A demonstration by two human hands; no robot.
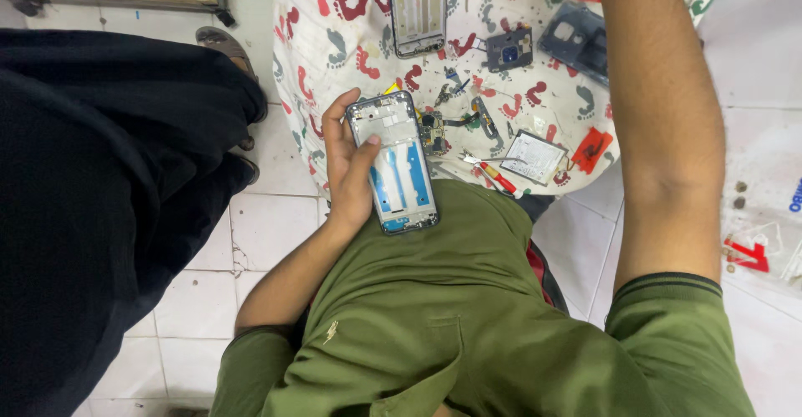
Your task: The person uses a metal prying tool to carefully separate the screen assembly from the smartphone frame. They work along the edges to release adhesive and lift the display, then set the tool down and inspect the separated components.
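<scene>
My left hand (347,166) grips an opened phone frame (397,166), its back off, with white and blue strips showing inside. The thumb lies across its left edge, and the frame's lower end rests against my green shirt. My right forearm (664,124) stretches up past the top edge of the view, so that hand is out of sight. Just beyond the held frame lie a small circuit board (432,130), a flex cable (484,120) and a flat silver battery (533,157).
A round stool top (334,16) covered in footprint-patterned cloth carries a second phone frame (417,7), a camera module piece (510,49), a dark back cover (576,39) and a red-handled screwdriver (499,179). A person in black clothing (100,200) stands at the left on white floor tiles.
</scene>
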